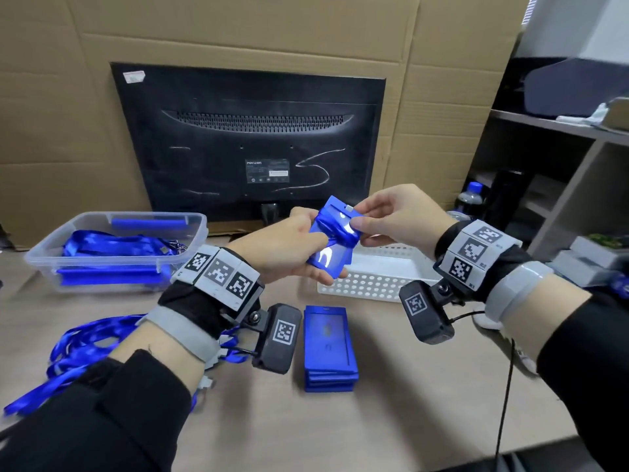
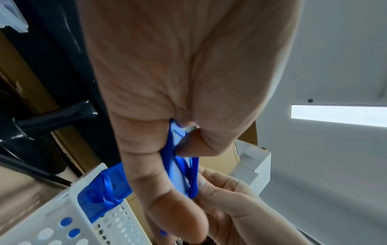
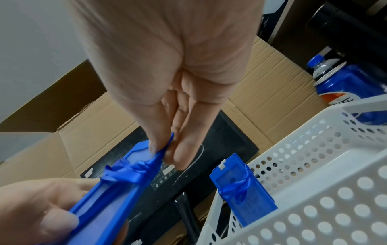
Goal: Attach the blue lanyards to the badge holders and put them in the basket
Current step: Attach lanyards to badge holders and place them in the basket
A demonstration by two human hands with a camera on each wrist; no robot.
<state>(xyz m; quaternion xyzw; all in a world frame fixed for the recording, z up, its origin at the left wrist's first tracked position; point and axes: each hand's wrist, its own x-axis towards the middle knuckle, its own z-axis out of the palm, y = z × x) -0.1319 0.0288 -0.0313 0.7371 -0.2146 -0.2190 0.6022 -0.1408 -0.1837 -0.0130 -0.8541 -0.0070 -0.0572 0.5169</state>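
Observation:
My left hand [image 1: 299, 248] grips a blue badge holder [image 1: 328, 258] in the air above the white perforated basket [image 1: 371, 284]. A blue lanyard [image 3: 136, 170] is wound around the holder's middle. My right hand [image 1: 377, 218] pinches the lanyard's end between thumb and fingers [image 3: 180, 149] at the holder's upper part. In the wrist views a wrapped badge holder [image 3: 240, 187] leans inside the basket [image 3: 314, 190] against its wall. A stack of blue badge holders [image 1: 329, 349] lies on the table in front of me. Loose blue lanyards [image 1: 78, 349] lie at the left under my left forearm.
A clear plastic box [image 1: 115, 250] with blue lanyards stands at the back left. A black monitor [image 1: 248, 141] faces away against cardboard. A dark shelf unit [image 1: 561, 165] and a blue-capped bottle [image 1: 471, 197] are at the right.

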